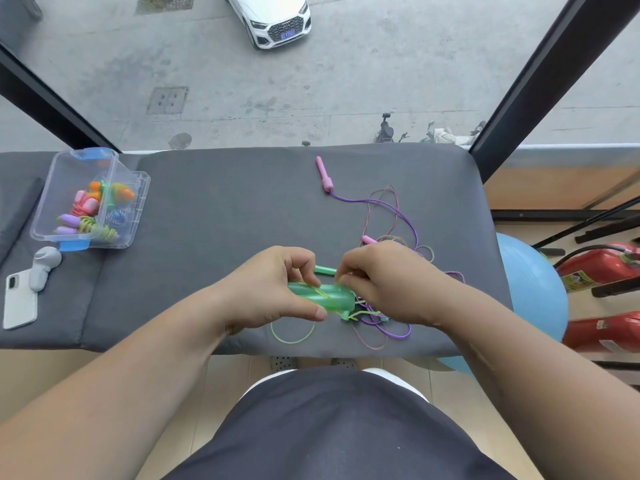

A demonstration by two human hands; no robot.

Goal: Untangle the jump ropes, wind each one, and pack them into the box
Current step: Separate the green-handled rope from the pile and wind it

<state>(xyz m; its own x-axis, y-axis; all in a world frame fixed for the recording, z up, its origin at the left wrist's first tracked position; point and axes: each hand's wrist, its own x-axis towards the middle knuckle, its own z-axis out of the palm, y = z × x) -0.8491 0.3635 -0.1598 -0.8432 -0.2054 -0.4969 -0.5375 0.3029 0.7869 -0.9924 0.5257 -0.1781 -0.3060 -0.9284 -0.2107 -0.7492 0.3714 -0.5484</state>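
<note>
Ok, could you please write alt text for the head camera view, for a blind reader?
The left hand grips a green handle while the right hand pinches the yellow-green cord wrapped on it, above a grey padded table. A tangled purple rope with a pink handle lies to the right; a clear box at far left holds wound ropes.

Dark navy garment [329, 431], white edge [258, 385]

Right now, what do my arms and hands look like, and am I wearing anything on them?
The left forearm and right forearm are bare to the frame's edge: no sleeves show. The left hand and right hand wear no gloves, and no watch, bracelet or ring is visible on the sides that face the camera.
</note>
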